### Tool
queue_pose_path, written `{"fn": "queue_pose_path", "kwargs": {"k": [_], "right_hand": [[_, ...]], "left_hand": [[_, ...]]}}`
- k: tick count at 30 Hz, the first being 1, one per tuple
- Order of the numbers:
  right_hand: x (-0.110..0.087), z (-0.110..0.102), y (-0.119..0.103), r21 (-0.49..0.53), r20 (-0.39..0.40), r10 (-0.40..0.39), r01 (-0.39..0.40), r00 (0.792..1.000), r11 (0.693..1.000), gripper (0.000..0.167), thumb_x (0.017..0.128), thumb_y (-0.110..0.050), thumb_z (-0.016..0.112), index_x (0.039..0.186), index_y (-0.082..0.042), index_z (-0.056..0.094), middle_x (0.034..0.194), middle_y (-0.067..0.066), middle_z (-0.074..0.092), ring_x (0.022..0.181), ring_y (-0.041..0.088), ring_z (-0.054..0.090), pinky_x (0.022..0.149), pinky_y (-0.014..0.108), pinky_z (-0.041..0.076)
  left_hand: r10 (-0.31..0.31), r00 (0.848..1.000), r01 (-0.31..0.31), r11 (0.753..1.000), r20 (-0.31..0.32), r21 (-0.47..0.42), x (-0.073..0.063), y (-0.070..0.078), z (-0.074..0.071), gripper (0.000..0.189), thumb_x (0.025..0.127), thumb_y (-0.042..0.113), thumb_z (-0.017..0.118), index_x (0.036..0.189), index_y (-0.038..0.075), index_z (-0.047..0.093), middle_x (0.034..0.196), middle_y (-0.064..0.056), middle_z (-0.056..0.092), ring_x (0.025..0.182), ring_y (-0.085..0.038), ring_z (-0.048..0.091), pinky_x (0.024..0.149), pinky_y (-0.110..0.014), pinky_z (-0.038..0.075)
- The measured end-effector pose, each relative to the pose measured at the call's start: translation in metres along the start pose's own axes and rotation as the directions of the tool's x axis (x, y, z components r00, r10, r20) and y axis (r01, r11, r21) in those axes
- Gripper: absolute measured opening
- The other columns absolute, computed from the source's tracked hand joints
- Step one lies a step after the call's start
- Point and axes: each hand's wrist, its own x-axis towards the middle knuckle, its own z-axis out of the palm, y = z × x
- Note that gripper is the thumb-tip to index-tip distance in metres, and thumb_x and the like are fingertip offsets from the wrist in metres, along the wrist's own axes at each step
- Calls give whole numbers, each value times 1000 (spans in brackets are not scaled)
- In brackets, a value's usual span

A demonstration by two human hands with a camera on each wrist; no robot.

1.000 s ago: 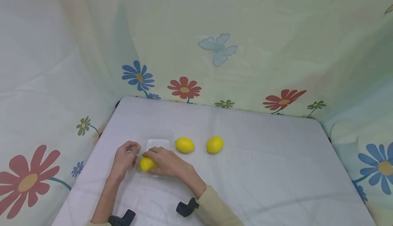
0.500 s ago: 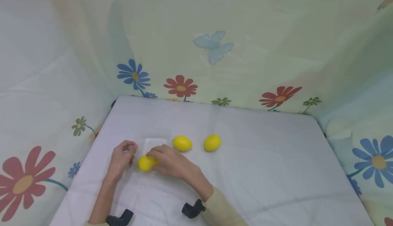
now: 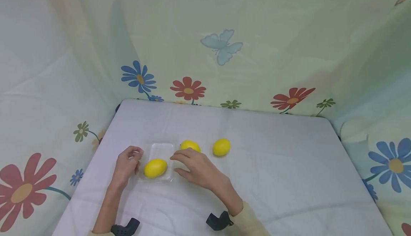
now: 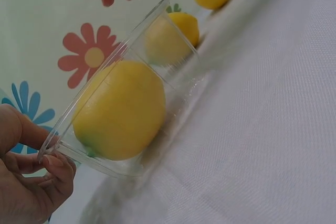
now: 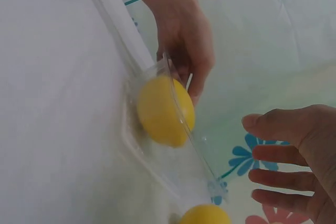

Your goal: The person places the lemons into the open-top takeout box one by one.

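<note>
A yellow lemon (image 3: 155,168) lies in the near part of a clear plastic container (image 3: 162,148) at the left of the table. The left hand (image 3: 126,164) pinches the container's rim between thumb and fingers, as the left wrist view shows close up. To the right of the container, the right hand (image 3: 200,168) hovers with fingers spread and nothing in them. A second lemon (image 3: 190,145) sits just beyond this hand, partly hidden by it. Farther right rests a third lemon (image 3: 221,147).
The table (image 3: 282,164) has a white cloth cover. Flower-printed curtains (image 3: 257,68) stand along its back and sides. A dark wrist device (image 3: 219,221) sits at the right sleeve, another (image 3: 126,227) at the left.
The right hand has let go of the lemon in the container and moved away to the right, its fingers opening. The left hand keeps its place at the rim.
</note>
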Motion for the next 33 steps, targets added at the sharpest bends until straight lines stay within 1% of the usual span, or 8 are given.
{"fn": "queue_pose_path", "kwargs": {"k": [3,7,11,16,20,25,28,33], "right_hand": [[-10,-5,8,-24,-29,26,-27,999,999,37,88,-18,83,123,-16,71,123,-3,70,114,14,66,97,28,55],[-22,-9,22,-37,-46,89,-90,995,995,38,85,-16,85,121,-14,72,121,-2,72,111,16,67,96,30,56],[-34,-13,38,-65,-81,139,-145,987,987,41,83,-15,87,121,-13,72,121,1,72,113,19,66,96,33,57],[-48,-16,55,-107,-113,197,-209,974,972,43,81,-15,89,120,-13,72,122,3,72,112,23,66,94,37,58],[-55,-21,68,-133,-125,273,-289,954,948,45,79,-16,91,120,-12,73,124,7,71,115,28,65,99,45,55],[-63,-22,87,-169,-119,367,-383,923,908,51,77,-19,92,123,-12,71,134,15,66,123,39,59,106,56,48],[-67,-19,97,-159,-102,385,-397,917,904,53,78,-21,91,126,-11,69,137,18,63,126,43,58,105,60,47],[-74,-12,109,-103,-78,409,-415,909,904,60,80,-22,90,133,-11,66,142,20,59,128,43,57,102,59,51]], "left_hand": [[0,1000,0,1000,7,-7,0,0,0,32,106,23,56,128,1,57,91,-10,58,56,-12,48,50,-26,44],[-2,1000,3,1000,11,-11,1,-1,0,32,106,23,56,129,1,57,91,-9,58,57,-12,48,50,-25,44],[-5,1000,6,1000,13,-14,1,-3,0,33,106,24,57,129,1,56,91,-10,57,57,-12,48,50,-25,44],[-4,1000,4,1000,9,-9,2,-3,1,33,106,24,56,129,1,56,93,-11,57,57,-12,48,51,-25,44],[3,1000,-3,1000,8,-12,2,-2,1,32,106,24,56,128,1,56,94,-12,57,57,-12,47,51,-24,44],[3,1000,-2,1000,12,-18,1,-1,1,32,106,23,56,129,1,56,93,-11,56,57,-12,47,51,-26,44],[-2,1000,2,1000,12,-18,0,-1,0,31,106,23,56,128,1,56,92,-10,56,56,-12,47,51,-26,44],[0,1000,0,1000,9,-18,1,-2,0,30,106,23,57,127,1,56,89,-9,55,56,-13,47,50,-26,44]]}}
